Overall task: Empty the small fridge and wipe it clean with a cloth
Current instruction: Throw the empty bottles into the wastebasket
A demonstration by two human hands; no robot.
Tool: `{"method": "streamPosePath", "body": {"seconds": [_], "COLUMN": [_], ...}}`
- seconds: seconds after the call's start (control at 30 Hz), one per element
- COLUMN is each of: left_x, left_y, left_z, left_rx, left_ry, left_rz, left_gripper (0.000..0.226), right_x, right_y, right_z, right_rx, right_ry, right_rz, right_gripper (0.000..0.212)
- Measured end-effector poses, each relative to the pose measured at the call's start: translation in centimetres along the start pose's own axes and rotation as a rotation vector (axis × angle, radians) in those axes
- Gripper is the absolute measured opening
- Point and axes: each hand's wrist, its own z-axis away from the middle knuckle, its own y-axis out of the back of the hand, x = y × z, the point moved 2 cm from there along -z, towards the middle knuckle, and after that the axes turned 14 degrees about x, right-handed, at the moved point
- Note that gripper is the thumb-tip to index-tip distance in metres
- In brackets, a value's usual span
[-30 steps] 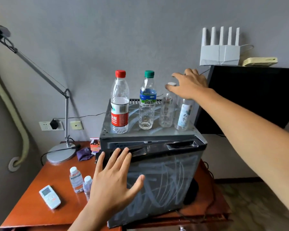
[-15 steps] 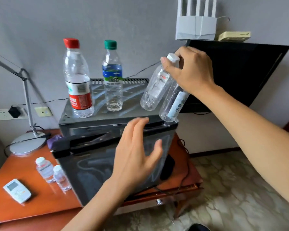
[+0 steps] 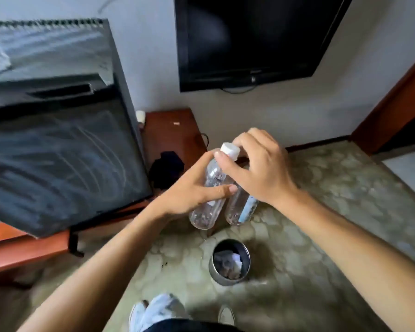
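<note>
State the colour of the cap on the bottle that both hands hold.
White; the bottle cap shows clearly in the head view.

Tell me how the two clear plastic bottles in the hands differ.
The clear bottle with the white cap is gripped round its body by the left hand; the clear bottle with the pale blue label hangs from the right hand. The first shows its cap; the second's top is hidden under the right hand. The second carries a blue-edged label strip; the first looks mostly bare. Both look empty and hang above the metal bin.

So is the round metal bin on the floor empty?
No. The round metal bin already holds crumpled paper-like rubbish, visible through its open top.
</note>
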Motion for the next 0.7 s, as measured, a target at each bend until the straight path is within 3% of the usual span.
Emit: {"method": "streamPosePath", "body": {"seconds": [0.1,0.27,0.4,0.53,0.7], "left_x": [-5.0,-12.5,-19.5,-28.8,-38.9], "left_y": [-3.1,-6.0,-7.7,-9.2,-12.0], "left_z": [-0.3,-0.5,-1.8,-3.3,-2.7], "left_rx": [0.107,0.171,0.228,0.248,0.201], "left_ry": [0.166,0.435,0.513,0.565,0.625], "left_rz": [-0.011,-0.022,-0.055,-0.293,-0.437], "left_gripper": [0.06,0.053,0.051,0.064,0.055], "right_x": [6.4,16.5,22.0,25.8,28.9], "right_y": [0.2,-1.6,-4.3,-7.9,-12.3], "right_z": [4.7,13.9,22.3,31.4,40.6], "right_rx": [0.007,-0.326,-0.468,-0.574,-0.7], "right_ry": [-0.21,-0.691,-0.972,-1.179,-1.354], "right_rz": [0.088,0.409,0.608,0.623,0.604], "right_gripper": [0.051,0.033,0.031,0.042,0.053]}}
